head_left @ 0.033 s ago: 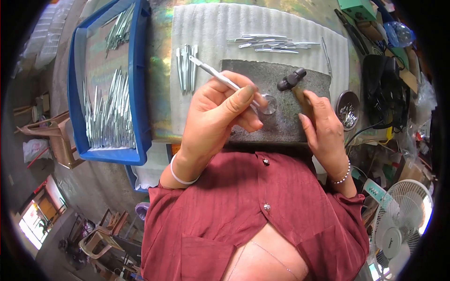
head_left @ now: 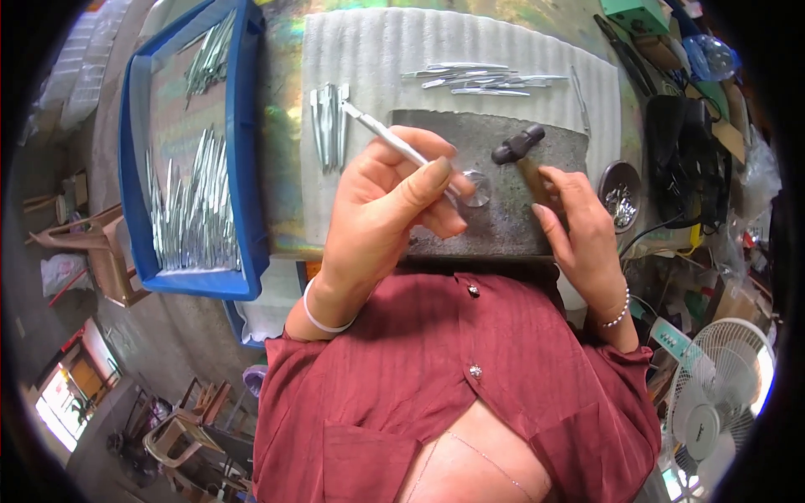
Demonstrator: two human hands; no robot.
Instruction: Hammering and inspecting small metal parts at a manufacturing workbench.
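My left hand [head_left: 394,189], closed with thumb and fingers pinched, holds a slim silver metal piece [head_left: 381,132]. It slants from the upper left, and its lower end is partly hidden by my fingers beside a round shiny metal disc [head_left: 476,189] on the dark grey slab [head_left: 453,230]. To the right, my right hand [head_left: 579,218] is loosely closed around the wooden handle of a hammer [head_left: 518,145]. Its dark head lies over the slab's far part. Several similar silver pieces [head_left: 329,130] stand side by side beyond my left hand, on a white foam sheet [head_left: 377,50].
More silver pieces [head_left: 478,80] lie loosely on the foam's far part. A blue tray [head_left: 243,151] at left holds many upright ones. A round bowl [head_left: 620,176] with small shiny parts stands right of my right hand. Farther right are a black object [head_left: 675,159] and a fan [head_left: 713,402].
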